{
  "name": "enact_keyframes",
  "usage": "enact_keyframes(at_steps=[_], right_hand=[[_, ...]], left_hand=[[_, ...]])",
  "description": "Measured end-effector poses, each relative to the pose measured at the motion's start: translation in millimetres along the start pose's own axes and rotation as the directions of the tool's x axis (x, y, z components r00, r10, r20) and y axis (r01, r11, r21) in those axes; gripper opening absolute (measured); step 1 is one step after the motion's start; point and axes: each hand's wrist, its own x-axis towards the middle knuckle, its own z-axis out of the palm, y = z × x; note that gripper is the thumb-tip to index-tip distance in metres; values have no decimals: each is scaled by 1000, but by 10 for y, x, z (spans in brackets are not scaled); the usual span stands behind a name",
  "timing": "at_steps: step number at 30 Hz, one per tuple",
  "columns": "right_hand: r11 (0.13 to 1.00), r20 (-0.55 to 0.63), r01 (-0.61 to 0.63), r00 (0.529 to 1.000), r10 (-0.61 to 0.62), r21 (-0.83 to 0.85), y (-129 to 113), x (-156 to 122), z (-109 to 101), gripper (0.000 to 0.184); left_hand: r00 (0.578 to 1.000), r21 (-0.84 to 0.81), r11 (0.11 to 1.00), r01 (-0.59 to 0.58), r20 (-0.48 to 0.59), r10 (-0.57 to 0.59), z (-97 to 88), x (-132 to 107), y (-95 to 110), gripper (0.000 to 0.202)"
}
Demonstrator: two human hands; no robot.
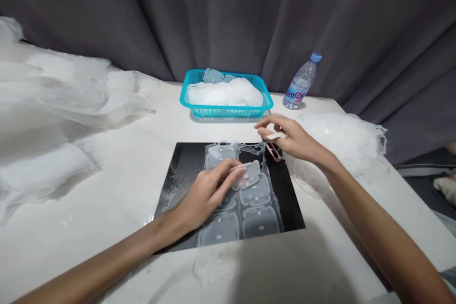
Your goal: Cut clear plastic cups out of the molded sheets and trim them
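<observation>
A black mat (pixel 292 199) lies in the middle of the white table, with a clear silicone sheet of moulded pieces (pixel 249 213) spread over it. My left hand (pixel 203 194) rests on the sheet, its fingers pinched on one clear moulded piece (pixel 247 175) lifted off the sheet. My right hand (pixel 288 137) hovers over the mat's far right corner, fingers bent, pinching a small whitish scrap (pixel 276 136). A small pink tool (pixel 273 151) lies on the mat just under that hand.
A turquoise basket (pixel 228 111) with white trimmings and clear pieces stands behind the mat. A plastic water bottle (pixel 301 83) stands to its right. Heaps of translucent scrap film lie at the left (pixel 53 104) and right (pixel 342 140). A dark curtain hangs behind.
</observation>
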Motion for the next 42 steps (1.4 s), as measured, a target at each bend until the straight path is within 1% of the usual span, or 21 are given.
enact_keyframes(at_steps=[1, 3, 4, 6, 10, 14, 17, 21, 23, 26, 29, 31, 33, 35, 37, 42], right_hand=[[995, 108, 14, 994, -24, 95, -56, -19, -55, 22], [970, 309, 7, 947, -85, 244, -160, -49, -117, 22], [957, 376, 1, 919, -115, 291, -204, -58, -129, 22], [938, 431, -4, 889, -155, 346, -266, -65, -137, 17], [929, 432, 14, 883, -185, 369, -317, -77, -162, 19], [930, 360, 58, 912, -197, 363, -322, -101, -169, 9], [929, 326, 61, 927, -189, 364, -316, -105, -149, 9], [935, 325, 27, 934, -149, 352, -313, -103, -135, 10], [936, 326, 13, 936, -135, 351, -307, -103, -132, 14], [931, 325, 18, 935, -145, 364, -290, -104, -120, 22], [925, 324, 31, 932, -164, 378, -286, -110, -110, 24], [924, 303, 43, 938, -168, 380, -306, -121, -113, 26], [927, 273, 62, 946, -173, 369, -342, -135, -124, 25], [931, 254, 88, 949, -186, 354, -381, -148, -141, 20], [933, 248, 109, 948, -202, 344, -410, -156, -158, 16], [939, 249, 166, 937, -246, 302, -426, -157, -183, 16]], left_hand=[[1000, 3, 1000, -7, -7, 7, -4, -4, -4, 26], [999, 6, 1000, -31, -19, 31, 2, -26, -28, 25], [999, 6, 999, -46, -25, 47, 10, -40, -43, 24], [996, 8, 997, -77, -44, 77, 24, -63, -69, 22], [987, 33, 992, -124, -99, 126, 26, -75, -78, 18], [979, 47, 987, -151, -132, 156, 17, -67, -59, 16], [976, 40, 986, -159, -142, 164, 19, -61, -56, 15], [976, 16, 986, -164, -146, 164, 22, -55, -54, 13], [977, 4, 988, -154, -148, 152, 21, -52, -50, 12], [980, -6, 991, -135, -150, 132, 21, -47, -47, 13], [979, -15, 991, -135, -154, 131, 21, -42, -58, 14], [980, -29, 991, -132, -154, 126, 17, -36, -68, 15], [983, -54, 991, -123, -145, 114, 9, -26, -73, 15], [986, -87, 990, -114, -131, 102, -2, -15, -69, 16], [988, -109, 988, -112, -117, 99, -11, -5, -59, 16], [988, -112, 986, -120, -112, 108, -17, 5, -41, 16]])
